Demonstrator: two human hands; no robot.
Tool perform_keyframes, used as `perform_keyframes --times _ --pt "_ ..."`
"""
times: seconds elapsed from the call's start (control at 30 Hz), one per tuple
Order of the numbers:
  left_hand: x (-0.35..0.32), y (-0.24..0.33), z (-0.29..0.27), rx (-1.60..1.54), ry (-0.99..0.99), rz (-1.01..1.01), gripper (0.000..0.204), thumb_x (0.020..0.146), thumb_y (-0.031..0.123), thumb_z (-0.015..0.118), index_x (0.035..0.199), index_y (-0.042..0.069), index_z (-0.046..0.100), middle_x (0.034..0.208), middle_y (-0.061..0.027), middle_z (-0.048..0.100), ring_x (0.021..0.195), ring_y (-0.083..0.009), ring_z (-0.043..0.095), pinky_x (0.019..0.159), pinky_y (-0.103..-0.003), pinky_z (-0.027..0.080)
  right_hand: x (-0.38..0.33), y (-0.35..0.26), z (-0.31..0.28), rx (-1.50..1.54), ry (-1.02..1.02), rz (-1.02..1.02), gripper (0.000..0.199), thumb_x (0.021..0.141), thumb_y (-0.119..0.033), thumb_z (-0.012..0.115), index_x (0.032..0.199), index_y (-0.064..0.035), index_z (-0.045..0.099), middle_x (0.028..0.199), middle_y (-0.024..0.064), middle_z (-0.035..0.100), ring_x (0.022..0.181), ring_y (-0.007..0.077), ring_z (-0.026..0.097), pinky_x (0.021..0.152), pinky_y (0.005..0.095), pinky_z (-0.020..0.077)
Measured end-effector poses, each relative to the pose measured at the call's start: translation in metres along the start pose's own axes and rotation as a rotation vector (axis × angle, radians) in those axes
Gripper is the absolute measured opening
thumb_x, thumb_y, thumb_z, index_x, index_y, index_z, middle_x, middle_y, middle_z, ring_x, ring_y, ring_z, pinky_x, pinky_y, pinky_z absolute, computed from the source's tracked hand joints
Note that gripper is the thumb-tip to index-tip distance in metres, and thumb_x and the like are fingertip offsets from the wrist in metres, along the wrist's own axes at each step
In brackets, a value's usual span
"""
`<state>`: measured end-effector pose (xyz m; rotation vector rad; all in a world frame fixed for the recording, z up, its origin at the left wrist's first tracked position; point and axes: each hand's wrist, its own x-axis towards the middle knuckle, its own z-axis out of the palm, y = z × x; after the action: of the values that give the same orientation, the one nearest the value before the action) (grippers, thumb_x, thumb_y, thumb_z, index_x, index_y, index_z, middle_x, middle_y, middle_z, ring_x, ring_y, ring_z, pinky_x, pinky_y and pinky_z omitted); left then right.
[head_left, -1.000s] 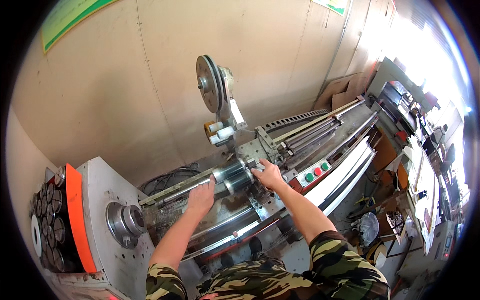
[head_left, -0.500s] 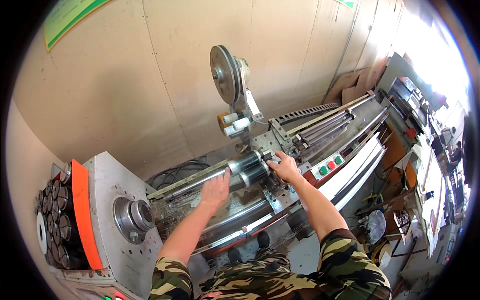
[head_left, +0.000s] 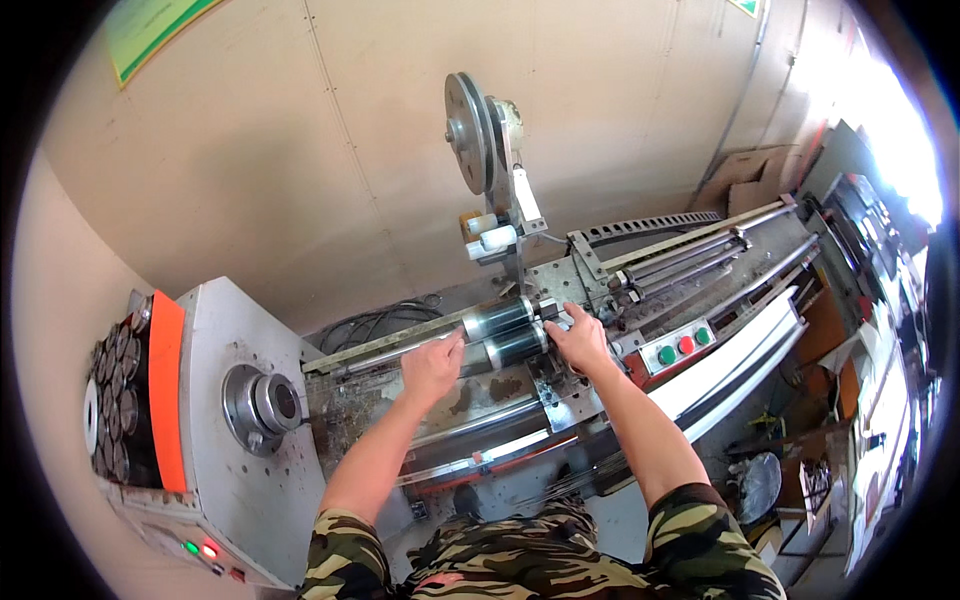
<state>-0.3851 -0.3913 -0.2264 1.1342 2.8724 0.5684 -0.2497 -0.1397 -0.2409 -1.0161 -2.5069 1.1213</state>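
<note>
Two dark cylinders with shiny silver ends, an upper one (head_left: 500, 318) and a lower one (head_left: 518, 344), lie side by side on the machine bed (head_left: 400, 405). At their left ends is my left hand (head_left: 433, 367), its fingers curled in and the fingertips close against the upper cylinder's end. What those fingers hold, if anything, is hidden. My right hand (head_left: 582, 340) is at the cylinders' right ends, thumb and forefinger apart. Its thumb lies by the lower cylinder's end, and the forefinger reaches beside a small metal block (head_left: 548, 307).
A grey machine housing (head_left: 235, 330) with a round steel chuck (head_left: 275, 402) stands at left, beside a rack of stacked cylinders (head_left: 118, 400). Behind the bed rises a large pulley wheel (head_left: 467, 132) with white rollers (head_left: 495, 238). A push-button box (head_left: 683, 346) sits right of my right hand.
My left hand's fingers, stretched out before, are now curled in at the cylinders' left ends. My right hand stays at their right ends. The whole view has shifted somewhat.
</note>
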Motion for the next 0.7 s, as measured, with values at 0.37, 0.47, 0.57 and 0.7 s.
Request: perform_keyframes --times 0.37,0.47,0.57,0.7 --pt "-0.004 0.016 -0.025 -0.038 -0.032 -0.325 0.032 0.091 0.042 0.061 0.111 0.022 0.076 0.088 -0.0127 0.073 0.087 -0.0349 0.070 0.075 -0.045 0.053 -0.016 -0.018 -0.006 0.138 -0.102 -0.010 0.058 0.089 -0.032 0.068 0.137 -0.0022 0.053 0.129 0.0229 0.062 0.114 0.0424 0.062 0.097 0.0494 0.0487" --pt "0.002 0.020 -0.021 -0.033 -0.036 -0.355 0.031 0.091 0.041 0.062 0.112 0.024 0.076 0.089 -0.0123 0.074 0.086 -0.0354 0.069 0.075 -0.044 0.053 -0.016 -0.016 -0.010 0.143 -0.137 0.009 0.056 0.090 -0.031 0.067 0.137 -0.0034 0.053 0.131 0.0222 0.060 0.114 0.0423 0.062 0.096 0.0507 0.0490" --pt "0.002 0.022 -0.020 -0.064 -0.048 -0.366 0.031 0.091 0.041 0.061 0.113 0.024 0.075 0.089 -0.0125 0.073 0.087 -0.0357 0.069 0.076 -0.045 0.053 -0.015 -0.017 -0.015 0.155 -0.148 0.001 0.055 0.091 -0.031 0.066 0.137 -0.0035 0.053 0.134 0.0216 0.059 0.115 0.0422 0.061 0.096 0.0505 0.0490" --pt "0.005 0.029 -0.022 -0.090 -0.054 -0.371 0.030 0.091 0.040 0.061 0.111 0.023 0.075 0.091 -0.0133 0.073 0.087 -0.0363 0.069 0.076 -0.045 0.052 -0.012 -0.013 -0.014 0.164 -0.153 -0.010 0.055 0.091 -0.031 0.066 0.137 -0.0033 0.053 0.134 0.0219 0.059 0.116 0.0422 0.061 0.097 0.0496 0.0489"
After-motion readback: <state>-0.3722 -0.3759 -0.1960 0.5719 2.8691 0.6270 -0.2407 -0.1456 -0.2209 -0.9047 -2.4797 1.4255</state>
